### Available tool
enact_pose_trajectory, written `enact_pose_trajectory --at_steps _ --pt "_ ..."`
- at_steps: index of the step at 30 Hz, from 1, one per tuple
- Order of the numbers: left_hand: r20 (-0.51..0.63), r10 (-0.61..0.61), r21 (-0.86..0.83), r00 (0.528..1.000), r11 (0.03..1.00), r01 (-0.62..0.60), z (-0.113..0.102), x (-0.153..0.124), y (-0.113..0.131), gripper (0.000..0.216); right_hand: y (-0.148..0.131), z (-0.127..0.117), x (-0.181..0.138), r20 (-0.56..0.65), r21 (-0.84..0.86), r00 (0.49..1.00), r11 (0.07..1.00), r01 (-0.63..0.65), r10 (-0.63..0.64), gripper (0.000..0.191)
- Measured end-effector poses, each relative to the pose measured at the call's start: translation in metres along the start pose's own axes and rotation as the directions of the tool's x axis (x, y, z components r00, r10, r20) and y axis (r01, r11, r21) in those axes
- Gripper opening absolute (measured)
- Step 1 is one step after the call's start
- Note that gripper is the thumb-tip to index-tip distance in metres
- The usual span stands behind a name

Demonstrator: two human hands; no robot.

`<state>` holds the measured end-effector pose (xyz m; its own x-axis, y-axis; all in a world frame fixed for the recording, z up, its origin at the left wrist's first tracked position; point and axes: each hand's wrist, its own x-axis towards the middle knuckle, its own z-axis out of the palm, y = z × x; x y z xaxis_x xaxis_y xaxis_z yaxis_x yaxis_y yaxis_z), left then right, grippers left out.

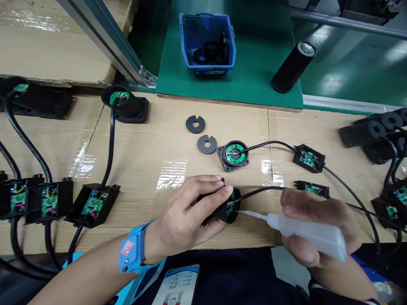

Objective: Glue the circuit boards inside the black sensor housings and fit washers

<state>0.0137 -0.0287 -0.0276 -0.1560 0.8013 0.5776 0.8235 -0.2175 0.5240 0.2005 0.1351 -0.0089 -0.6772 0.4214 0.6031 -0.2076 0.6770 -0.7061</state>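
My left hand [187, 212] is wrapped around a round black housing [224, 207] with a green circuit board inside, tilted so its open end faces right. A blue wrist strap [135, 252] sits on that wrist. My right hand [314, 220] grips a white squeeze bottle [313, 233] whose thin nozzle tip [243, 212] touches the housing's open end. A black cable [257, 191] runs from the housing to a small open black box [313, 189] with a green board.
Two black slotted washers [201, 133] and another open housing [233, 154] wired to a box [309, 159] lie on the cardboard. A blue bin [208, 42] of black rings and a black cylinder [292, 67] stand on the green mat. Wired assemblies line both sides.
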Motion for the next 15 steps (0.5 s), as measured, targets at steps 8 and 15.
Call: enact_pose_trajectory --at_steps 8,15 --pt "0.007 -0.025 0.003 1.000 1.000 0.025 -0.002 0.000 0.001 0.050 -0.005 0.001 0.019 0.024 0.047 0.991 0.991 0.129 -0.130 0.027" --pt "0.011 -0.028 -0.008 1.000 1.000 0.028 -0.003 0.002 0.003 0.051 -0.006 -0.001 0.022 0.033 0.000 0.993 0.994 0.114 -0.114 0.024"
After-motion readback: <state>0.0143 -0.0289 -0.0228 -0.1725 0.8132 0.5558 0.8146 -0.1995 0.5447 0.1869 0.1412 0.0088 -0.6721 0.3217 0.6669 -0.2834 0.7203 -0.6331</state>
